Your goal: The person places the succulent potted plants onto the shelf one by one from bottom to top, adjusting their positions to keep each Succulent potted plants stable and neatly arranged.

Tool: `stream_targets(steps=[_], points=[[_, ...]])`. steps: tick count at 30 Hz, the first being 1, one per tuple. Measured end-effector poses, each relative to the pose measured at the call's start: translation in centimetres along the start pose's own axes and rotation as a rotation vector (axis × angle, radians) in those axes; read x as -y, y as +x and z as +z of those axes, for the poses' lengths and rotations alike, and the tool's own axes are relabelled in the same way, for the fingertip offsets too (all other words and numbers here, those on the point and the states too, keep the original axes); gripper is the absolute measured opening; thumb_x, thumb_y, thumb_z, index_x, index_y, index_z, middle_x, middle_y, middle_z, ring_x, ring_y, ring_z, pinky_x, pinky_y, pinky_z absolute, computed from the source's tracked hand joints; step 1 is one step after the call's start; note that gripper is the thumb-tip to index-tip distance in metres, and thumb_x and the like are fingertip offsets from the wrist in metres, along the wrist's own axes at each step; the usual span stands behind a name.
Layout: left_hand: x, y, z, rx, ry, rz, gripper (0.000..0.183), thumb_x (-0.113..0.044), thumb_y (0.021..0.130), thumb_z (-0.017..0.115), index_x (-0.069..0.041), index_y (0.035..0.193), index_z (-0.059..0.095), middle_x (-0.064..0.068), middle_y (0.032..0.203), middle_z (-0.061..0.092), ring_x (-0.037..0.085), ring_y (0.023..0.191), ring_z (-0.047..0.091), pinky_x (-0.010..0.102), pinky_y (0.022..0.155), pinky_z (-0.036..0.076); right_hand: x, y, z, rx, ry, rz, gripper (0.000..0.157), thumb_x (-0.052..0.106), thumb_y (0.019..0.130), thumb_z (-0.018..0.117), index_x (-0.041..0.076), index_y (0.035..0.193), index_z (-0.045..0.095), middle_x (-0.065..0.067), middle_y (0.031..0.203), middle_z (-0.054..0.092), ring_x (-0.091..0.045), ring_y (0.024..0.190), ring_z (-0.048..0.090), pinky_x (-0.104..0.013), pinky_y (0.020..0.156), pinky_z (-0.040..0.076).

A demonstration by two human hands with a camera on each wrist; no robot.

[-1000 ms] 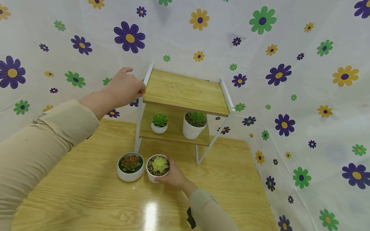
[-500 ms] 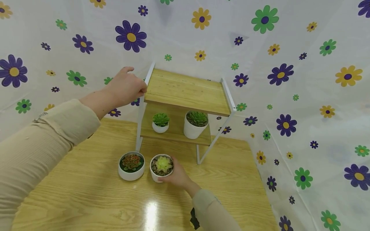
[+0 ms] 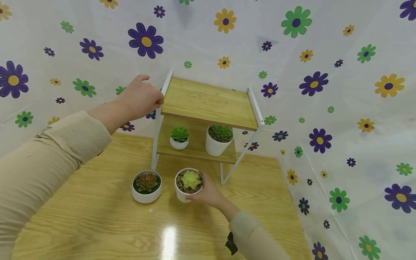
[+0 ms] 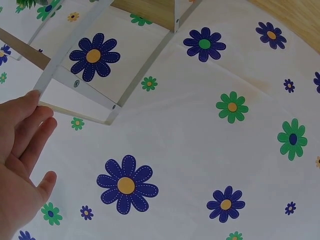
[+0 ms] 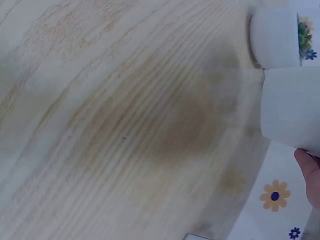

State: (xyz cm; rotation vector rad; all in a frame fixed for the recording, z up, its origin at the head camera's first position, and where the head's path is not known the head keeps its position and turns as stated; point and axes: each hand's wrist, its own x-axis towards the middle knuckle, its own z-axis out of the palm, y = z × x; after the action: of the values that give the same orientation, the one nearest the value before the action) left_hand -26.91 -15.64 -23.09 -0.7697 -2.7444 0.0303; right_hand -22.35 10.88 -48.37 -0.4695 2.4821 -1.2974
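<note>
My right hand (image 3: 209, 191) holds a white pot with a pale yellow-green succulent (image 3: 189, 180) by its right side, in front of the shelf. In the right wrist view, this pot (image 5: 292, 107) shows its smooth white side, with a fingertip (image 5: 305, 161) against it. My left hand (image 3: 138, 97) grips the left upper corner of a two-tier shelf (image 3: 208, 103), its fingers at the light metal frame (image 4: 52, 70) in the left wrist view. To the left of the held pot, a low white bowl with a reddish succulent (image 3: 146, 186) stands on the table.
The lower tier carries a small white pot with a green succulent (image 3: 179, 138) and a taller white pot with a green succulent (image 3: 218, 140). A wooden table (image 3: 97, 224) lies underneath. Behind and to the right hangs a flower-patterned white sheet (image 3: 208, 39).
My right hand has carried the yellow-green succulent to the right and slightly up, away from the reddish one. My left hand stays at the shelf corner.
</note>
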Motion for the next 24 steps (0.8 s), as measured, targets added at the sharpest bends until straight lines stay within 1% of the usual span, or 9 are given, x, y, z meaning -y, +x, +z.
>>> stream_targets(steps=[4, 8, 11, 13, 19, 24], points=[[0.0, 0.0, 0.1, 0.002, -0.004, 0.001, 0.008, -0.004, 0.085, 0.063, -0.003, 0.088, 0.071, 0.01, 0.083, 0.072, 0.027, 0.079, 0.069, 0.055, 0.11, 0.027, 1.0, -0.5, -1.1, 0.003, 0.002, -0.048, 0.1, 0.022, 0.07, 0.082, -0.003, 0.145, 0.021, -0.021, 0.139, 0.041, -0.035, 0.125, 0.047, -0.048, 0.102, 0.042], [0.0, 0.0, 0.0, 0.012, -0.005, -0.003, 0.008, -0.005, 0.086, 0.063, -0.003, 0.089, 0.071, 0.01, 0.084, 0.072, 0.027, 0.08, 0.069, 0.055, 0.11, 0.026, 2.3, -1.0, -2.1, -0.009, -0.038, -0.09, 0.099, 0.021, 0.069, 0.083, -0.004, 0.144, 0.024, -0.021, 0.138, 0.044, -0.035, 0.123, 0.048, -0.049, 0.101, 0.042], [-0.1, 0.0, -0.1, 0.014, -0.003, -0.006, 0.008, -0.005, 0.086, 0.064, -0.003, 0.09, 0.071, 0.01, 0.085, 0.073, 0.027, 0.081, 0.069, 0.055, 0.11, 0.027, 3.4, -1.4, -2.7, -0.014, -0.074, -0.093, 0.098, 0.022, 0.068, 0.083, -0.003, 0.143, 0.026, -0.021, 0.137, 0.045, -0.035, 0.123, 0.049, -0.048, 0.101, 0.043], [-0.1, 0.0, -0.1, 0.011, -0.001, -0.006, 0.008, -0.005, 0.086, 0.064, -0.003, 0.09, 0.071, 0.01, 0.085, 0.073, 0.027, 0.081, 0.069, 0.055, 0.11, 0.027, 4.2, -1.6, -3.1, -0.012, -0.067, -0.088, 0.098, 0.021, 0.068, 0.083, -0.003, 0.143, 0.026, -0.021, 0.137, 0.044, -0.035, 0.123, 0.049, -0.048, 0.101, 0.043], [0.0, 0.0, 0.0, 0.011, 0.005, -0.003, 0.009, -0.006, 0.086, 0.064, -0.004, 0.09, 0.071, 0.01, 0.086, 0.073, 0.027, 0.081, 0.069, 0.055, 0.11, 0.027, 6.1, -2.2, -4.4, -0.016, -0.041, -0.107, 0.095, 0.017, 0.067, 0.084, -0.001, 0.142, 0.028, -0.021, 0.135, 0.046, -0.035, 0.122, 0.05, -0.048, 0.101, 0.043], [0.0, 0.1, 0.0, 0.018, 0.013, -0.001, 0.009, -0.006, 0.086, 0.064, -0.004, 0.091, 0.071, 0.01, 0.086, 0.073, 0.027, 0.082, 0.069, 0.055, 0.11, 0.027, 7.6, -2.6, -5.9, -0.023, -0.035, -0.097, 0.098, 0.017, 0.068, 0.083, 0.0, 0.144, 0.024, -0.019, 0.138, 0.042, -0.033, 0.123, 0.048, -0.047, 0.101, 0.043]])
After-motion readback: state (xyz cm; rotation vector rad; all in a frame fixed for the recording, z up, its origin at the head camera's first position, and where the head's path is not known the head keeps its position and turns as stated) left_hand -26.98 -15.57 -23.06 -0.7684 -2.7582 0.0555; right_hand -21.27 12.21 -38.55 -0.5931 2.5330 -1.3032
